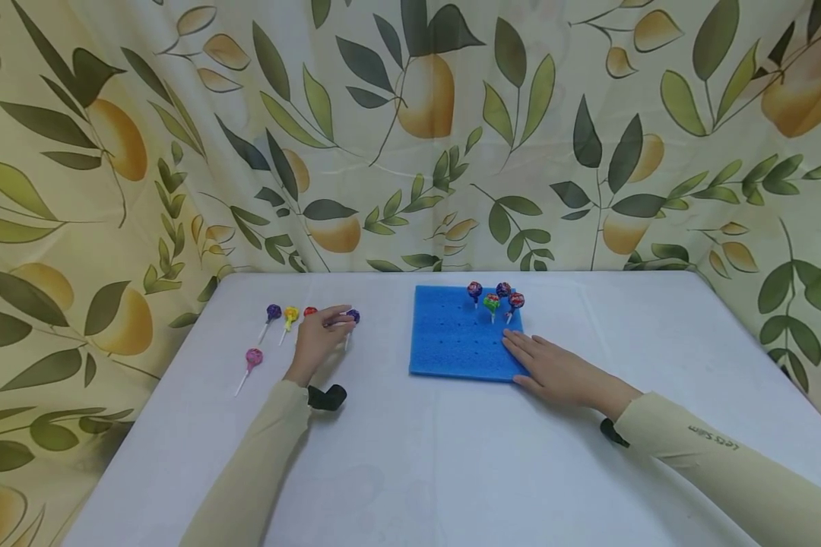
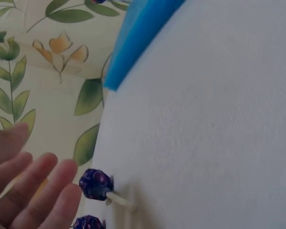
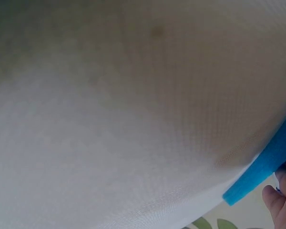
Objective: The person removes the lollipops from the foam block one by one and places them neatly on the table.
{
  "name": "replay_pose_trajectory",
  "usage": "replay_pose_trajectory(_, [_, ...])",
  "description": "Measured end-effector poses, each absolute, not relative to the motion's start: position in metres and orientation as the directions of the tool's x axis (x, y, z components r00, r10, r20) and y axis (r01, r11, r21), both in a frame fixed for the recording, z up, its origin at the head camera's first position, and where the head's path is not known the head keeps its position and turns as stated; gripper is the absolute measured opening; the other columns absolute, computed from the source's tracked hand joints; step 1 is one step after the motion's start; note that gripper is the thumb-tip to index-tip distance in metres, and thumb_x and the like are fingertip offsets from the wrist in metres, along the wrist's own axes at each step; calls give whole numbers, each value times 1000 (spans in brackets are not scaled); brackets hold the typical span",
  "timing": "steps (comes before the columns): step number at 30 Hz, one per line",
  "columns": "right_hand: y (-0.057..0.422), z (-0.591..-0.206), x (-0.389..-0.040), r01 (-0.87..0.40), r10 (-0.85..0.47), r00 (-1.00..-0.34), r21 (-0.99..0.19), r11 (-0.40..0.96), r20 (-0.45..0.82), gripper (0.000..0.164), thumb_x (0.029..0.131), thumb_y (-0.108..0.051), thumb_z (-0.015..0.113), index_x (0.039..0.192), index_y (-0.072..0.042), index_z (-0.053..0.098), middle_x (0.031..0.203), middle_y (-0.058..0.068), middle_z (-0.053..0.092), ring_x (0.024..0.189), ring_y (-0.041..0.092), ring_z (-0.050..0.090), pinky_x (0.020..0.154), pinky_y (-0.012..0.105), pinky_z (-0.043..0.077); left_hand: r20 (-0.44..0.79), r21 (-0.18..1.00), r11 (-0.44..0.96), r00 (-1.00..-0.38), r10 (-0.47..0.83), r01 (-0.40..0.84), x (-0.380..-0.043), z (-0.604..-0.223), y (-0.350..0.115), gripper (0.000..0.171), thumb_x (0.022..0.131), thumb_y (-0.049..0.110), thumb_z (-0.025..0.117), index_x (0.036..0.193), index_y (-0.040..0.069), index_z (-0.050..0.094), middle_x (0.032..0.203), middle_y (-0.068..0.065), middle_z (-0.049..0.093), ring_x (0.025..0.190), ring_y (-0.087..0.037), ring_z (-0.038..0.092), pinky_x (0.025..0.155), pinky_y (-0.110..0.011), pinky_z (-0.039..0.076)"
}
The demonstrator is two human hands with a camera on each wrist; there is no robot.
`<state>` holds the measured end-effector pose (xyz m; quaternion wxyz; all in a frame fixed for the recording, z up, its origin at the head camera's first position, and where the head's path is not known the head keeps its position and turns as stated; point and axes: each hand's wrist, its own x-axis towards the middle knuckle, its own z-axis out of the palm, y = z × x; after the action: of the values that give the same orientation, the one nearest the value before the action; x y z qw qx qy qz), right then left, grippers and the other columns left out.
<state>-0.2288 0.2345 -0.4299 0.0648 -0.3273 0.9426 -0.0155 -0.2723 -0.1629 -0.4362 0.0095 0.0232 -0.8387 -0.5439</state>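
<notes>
My left hand (image 1: 319, 338) hovers at a purple lollipop (image 1: 353, 316) lying on the table. In the left wrist view the fingers are loosely bent and apart from the purple-wrapped head (image 2: 95, 184); a second purple head (image 2: 89, 223) shows below it. Flat across the right edge of a blue foam board (image 1: 445, 334) rests my right hand (image 1: 557, 370), its fingers stretched out. Several lollipops stand in the board's back right part, among them a green one (image 1: 492, 302) and a red one (image 1: 516, 300). Small holes dot the foam.
Left of my left hand lie a purple lollipop (image 1: 274, 311), a yellow one (image 1: 290, 314) and a pink one (image 1: 254, 357). A red lollipop (image 1: 310, 311) is partly hidden behind that hand. The white table (image 1: 410, 456) ends at a leaf-and-fruit patterned curtain (image 1: 410, 190).
</notes>
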Motion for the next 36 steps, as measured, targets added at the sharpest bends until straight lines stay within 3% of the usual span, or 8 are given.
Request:
replay_pose_trajectory(9, [234,-430,-228,-616,-620,-776,-71,784,-113,66,96,-37,49,145,2,29,153,19,27,140,37,28,112,53,29,136,923,356,-989,58,148,-275,-439,-132,39,87,15,67,124,7,60,106,-12,71,96,-21,68,85,-29,55])
replay_pose_trajectory(23, [234,-429,-228,-605,-611,-782,-85,792,-122,66,96,-38,49,145,1,28,154,18,26,141,36,26,113,52,27,134,935,305,-976,170,182,-295,-437,-56,41,90,18,63,129,9,55,117,-9,67,105,-22,65,89,-32,54])
replay_pose_trajectory(29, [235,-429,-228,-607,-612,-782,-84,791,-118,67,96,-38,48,145,2,27,154,18,25,141,37,26,113,53,27,122,934,314,-978,166,170,-309,-435,-33,41,89,20,65,129,14,56,119,-7,66,106,-22,65,91,-33,53])
replay_pose_trajectory(36, [234,-430,-229,-606,-611,-782,-83,791,-121,67,96,-39,48,146,1,27,154,18,25,141,36,26,113,52,27,128,949,269,-980,151,165,-322,-435,-15,44,88,16,66,130,10,55,117,-11,67,103,-25,67,87,-35,55])
